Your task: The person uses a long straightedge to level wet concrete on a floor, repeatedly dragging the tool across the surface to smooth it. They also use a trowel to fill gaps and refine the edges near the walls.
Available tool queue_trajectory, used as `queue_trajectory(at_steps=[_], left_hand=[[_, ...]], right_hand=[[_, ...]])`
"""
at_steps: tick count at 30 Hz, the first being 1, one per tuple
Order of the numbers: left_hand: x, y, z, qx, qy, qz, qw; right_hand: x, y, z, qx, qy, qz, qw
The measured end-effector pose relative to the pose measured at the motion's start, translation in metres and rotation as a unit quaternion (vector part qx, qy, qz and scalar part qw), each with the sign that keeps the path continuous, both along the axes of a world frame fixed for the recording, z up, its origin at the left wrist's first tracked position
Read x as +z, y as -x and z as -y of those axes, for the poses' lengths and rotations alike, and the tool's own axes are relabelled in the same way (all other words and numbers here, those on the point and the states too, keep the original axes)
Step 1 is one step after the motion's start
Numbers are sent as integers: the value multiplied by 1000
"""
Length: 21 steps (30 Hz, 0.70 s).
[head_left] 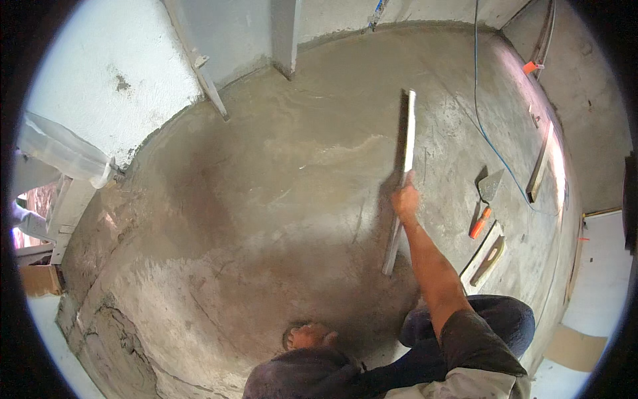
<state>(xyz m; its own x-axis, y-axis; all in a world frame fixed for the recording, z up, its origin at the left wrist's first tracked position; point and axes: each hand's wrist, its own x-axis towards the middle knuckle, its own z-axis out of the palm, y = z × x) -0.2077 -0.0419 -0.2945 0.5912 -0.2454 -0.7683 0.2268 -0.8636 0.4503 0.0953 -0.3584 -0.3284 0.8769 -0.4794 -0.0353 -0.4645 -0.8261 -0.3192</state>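
My right hand is closed round a long, narrow straightedge. The bar lies lengthwise across the grey floor, with my grip near its middle. Low in the picture, beside my dark clothing, is what looks like my left hand. It is foreshortened, and its fingers cannot be made out. Damp, smeared mortar covers the floor left of the bar. To the right of my right arm lie a pointed trowel with an orange handle and a flat float with a handle on top.
A blue cable runs down the right side of the floor. Near the right wall lies a wooden strip. Posts stand at the back wall, and a pale plastic-wrapped pipe juts in at left. Rough, cracked mortar borders the lower left.
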Motion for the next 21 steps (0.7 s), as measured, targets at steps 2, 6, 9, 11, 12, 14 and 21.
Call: queue_trajectory(at_steps=[2,6,9,11,12,14,21], left_hand=[[10,0,5,23,-8,37,999],[-2,11,2,23,28,91,995],[-8,12,3,19,50,110,992],[-6,10,0,24,52,119,991],[-5,11,-2,27,51,126,990],[-6,14,-2,31,58,135,989],[-6,6,2,39,82,139,986]], right_hand=[[-7,7,-18,45,13,16,999],[7,21,-78,125,-73,-5,989],[9,40,-107,190,-71,-10,979],[13,51,-115,222,-103,5,970],[13,53,-118,239,-120,11,964],[5,44,-103,240,-103,75,962],[-14,-16,-62,140,-46,86,985]])
